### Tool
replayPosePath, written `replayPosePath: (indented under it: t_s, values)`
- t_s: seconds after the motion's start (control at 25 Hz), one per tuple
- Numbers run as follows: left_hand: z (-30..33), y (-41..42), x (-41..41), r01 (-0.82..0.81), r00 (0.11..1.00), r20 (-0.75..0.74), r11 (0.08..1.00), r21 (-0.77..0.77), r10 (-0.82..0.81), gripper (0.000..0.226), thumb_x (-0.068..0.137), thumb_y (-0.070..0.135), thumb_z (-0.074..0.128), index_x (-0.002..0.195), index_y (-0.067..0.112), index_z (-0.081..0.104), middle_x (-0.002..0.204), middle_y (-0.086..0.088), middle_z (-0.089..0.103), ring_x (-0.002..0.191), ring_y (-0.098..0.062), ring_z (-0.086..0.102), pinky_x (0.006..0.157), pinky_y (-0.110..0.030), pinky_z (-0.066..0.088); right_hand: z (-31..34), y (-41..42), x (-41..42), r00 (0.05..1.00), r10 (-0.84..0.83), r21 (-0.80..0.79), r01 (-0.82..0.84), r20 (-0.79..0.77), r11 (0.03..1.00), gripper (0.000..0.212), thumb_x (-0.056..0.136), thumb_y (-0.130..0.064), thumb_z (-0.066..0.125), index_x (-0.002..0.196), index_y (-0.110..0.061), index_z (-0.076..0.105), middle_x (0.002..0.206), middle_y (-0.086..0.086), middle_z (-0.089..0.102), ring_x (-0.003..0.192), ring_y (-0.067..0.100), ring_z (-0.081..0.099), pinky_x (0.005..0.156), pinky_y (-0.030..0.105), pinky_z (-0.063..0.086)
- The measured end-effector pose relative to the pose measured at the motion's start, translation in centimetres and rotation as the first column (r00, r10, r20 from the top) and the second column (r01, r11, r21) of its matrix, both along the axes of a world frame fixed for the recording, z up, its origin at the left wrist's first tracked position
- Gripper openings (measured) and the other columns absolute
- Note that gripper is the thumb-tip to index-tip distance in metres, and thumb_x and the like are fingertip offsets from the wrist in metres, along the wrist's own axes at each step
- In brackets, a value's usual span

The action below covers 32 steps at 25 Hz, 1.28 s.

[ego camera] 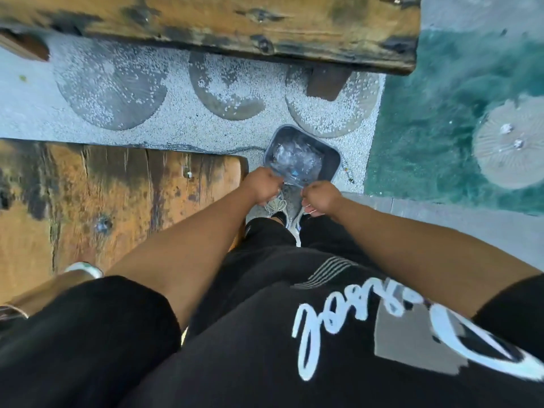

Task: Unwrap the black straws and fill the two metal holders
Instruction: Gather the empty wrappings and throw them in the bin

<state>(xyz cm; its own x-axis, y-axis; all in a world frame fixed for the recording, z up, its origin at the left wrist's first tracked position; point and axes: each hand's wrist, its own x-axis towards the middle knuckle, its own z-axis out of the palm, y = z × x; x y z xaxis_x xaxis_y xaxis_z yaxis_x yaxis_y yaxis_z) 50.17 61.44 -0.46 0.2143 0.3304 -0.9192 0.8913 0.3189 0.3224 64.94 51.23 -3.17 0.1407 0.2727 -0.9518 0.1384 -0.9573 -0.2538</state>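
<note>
We see the left hand [263,186] and right hand [320,199] curled, each pinching clear wrap [290,179] over the bin [332,160]. The bin sits at twelve o'clock from the hands, more wrap inside; no straws or holders in sight.

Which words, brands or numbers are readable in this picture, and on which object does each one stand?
White cursive lettering on the black shirt: seen upside down and partly cut off, not readable with certainty.
Blue mark on the clear plastic wrap over the grey bin: too small and blurred.
No other text shows.
</note>
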Motion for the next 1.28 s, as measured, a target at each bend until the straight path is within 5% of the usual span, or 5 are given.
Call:
replayPosePath:
  t_s: [0.12,0.24,0.52,0.92,1.28]
  values:
    - [2.1,-1.6,-2.7,-0.125,0.992,-0.019,0.992,0.024,0.126,0.024,0.107,0.023,0.052,0.111,0.004,0.065,0.108,-0.022,0.073,0.091,-0.033,0.07,0.089,-0.045,0.061,1.6,-1.4,-1.7,0.992,0.13,0.032,-0.13,0.0,0.991,0.017,0.104,-0.016,0.051,0.09,-0.012,0.061,0.095,0.015,0.066,0.083,0.027,0.064,0.091,0.049,0.06]
    - [3.5,-3.7,-4.6,-0.241,0.968,-0.043,0.965,0.103,0.246,0.022,0.106,0.024,0.051,0.104,0.007,0.065,0.104,-0.025,0.074,0.082,-0.029,0.064,0.086,-0.042,0.059,2.9,-2.2,-3.1,0.965,0.263,0.063,-0.261,-0.022,0.963,0.016,0.103,-0.013,0.052,0.091,-0.013,0.061,0.095,0.015,0.065,0.085,0.027,0.062,0.092,0.048,0.058]
    - [5.7,-11.6,-9.8,-0.525,0.843,-0.114,0.85,0.034,0.526,0.022,0.107,0.019,0.045,0.11,0.005,0.062,0.094,-0.017,0.063,0.07,-0.028,0.056,0.052,-0.028,0.043,3.7,-2.5,-4.6,0.8,0.6,0.031,-0.599,-0.029,0.8,0.031,0.107,-0.02,0.049,0.119,0.003,0.066,0.104,0.026,0.075,0.067,0.027,0.066,0.05,0.027,0.054]
    - [8.5,-20.7,-21.5,-0.876,0.467,-0.038,0.468,0.116,0.884,0.021,0.108,0.016,0.043,0.095,0.012,0.059,0.084,-0.011,0.068,0.076,-0.03,0.063,0.059,-0.031,0.054,6.9,0.3,-15.0,0.439,0.888,0.144,-0.896,0.14,0.42,0.031,0.101,-0.022,0.048,0.077,-0.011,0.063,0.093,0.021,0.076,0.09,0.037,0.073,0.09,0.044,0.061]
    - [6.4,-32.2,-31.5,-0.994,0.075,0.028,0.073,0.079,0.997,0.022,0.108,0.017,0.046,0.099,0.005,0.063,0.078,-0.011,0.066,0.054,-0.024,0.057,0.064,-0.032,0.051,9.6,-0.2,-30.3,0.154,0.965,0.16,-0.98,0.21,0.122,0.024,0.105,-0.018,0.05,0.089,-0.005,0.063,0.084,0.018,0.068,0.07,0.029,0.061,0.056,0.03,0.046]
